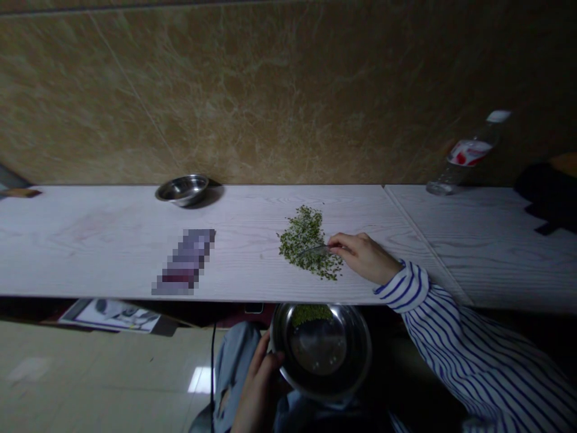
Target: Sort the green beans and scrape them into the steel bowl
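A heap of small green beans [306, 240] lies on the white wooden table [112, 240]. My right hand [363, 257], in a striped sleeve, rests at the heap's right edge, its fingers pinched on a thin metal tool [315, 248] that lies across the beans. Below the table edge my left hand [261, 376] grips the rim of a steel bowl [322, 355] held over my lap. Some green beans [311, 313] sit at the bowl's far side.
A second, smaller steel bowl [183, 189] stands at the back of the table by the marble wall. A blurred flat object [184, 261] lies left of the beans. A plastic bottle [469, 153] leans at the back right, beside a dark bundle [547, 192].
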Demonstrator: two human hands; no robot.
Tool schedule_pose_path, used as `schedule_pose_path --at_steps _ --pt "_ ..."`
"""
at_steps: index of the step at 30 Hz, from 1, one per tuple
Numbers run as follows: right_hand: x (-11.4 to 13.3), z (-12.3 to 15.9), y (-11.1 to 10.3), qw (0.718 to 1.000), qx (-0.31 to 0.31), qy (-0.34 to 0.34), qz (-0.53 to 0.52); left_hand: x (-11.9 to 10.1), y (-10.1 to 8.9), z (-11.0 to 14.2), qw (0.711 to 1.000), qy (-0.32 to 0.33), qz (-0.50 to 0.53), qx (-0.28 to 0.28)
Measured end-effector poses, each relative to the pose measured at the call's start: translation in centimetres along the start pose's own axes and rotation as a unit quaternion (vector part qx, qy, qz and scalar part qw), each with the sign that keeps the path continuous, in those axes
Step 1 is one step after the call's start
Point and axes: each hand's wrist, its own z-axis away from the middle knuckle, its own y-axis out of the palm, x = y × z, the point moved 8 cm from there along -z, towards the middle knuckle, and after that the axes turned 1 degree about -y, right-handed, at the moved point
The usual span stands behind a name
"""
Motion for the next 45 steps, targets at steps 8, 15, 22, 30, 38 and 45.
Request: schedule_pose_path --at_steps 8,15,22,30,38,45 --pt "0.9 1.2 0.2 0.999 0.007 -0.039 0.024 -0.5 0.8 1.0 1.0 0.012 -0.01 0.0" --pt "2.0 2.1 0.2 0.998 0.013 -0.05 0.045 -0.4 1.1 1.2 1.0 0.013 0.002 0.007" --pt "2.8 3.1 0.1 0.997 0.018 -0.056 0.049 -0.6 1.4 1.6 1.0 0.008 -0.008 0.008" --pt "3.0 4.7 -1.8 0.998 -0.053 -0.026 0.034 -1.3 1.7 2.3 1.0 0.005 -0.022 0.007" --pt "2.5 6.6 -1.8 0.994 -0.092 -0.004 0.056 -1.1 1.5 2.3 1.0 -0.001 -0.001 0.004" --pt "3.0 6.7 -1.4 0.995 -0.086 -0.011 0.049 -1.0 1.2 2.1 1.0 0.01 -0.013 -0.016"
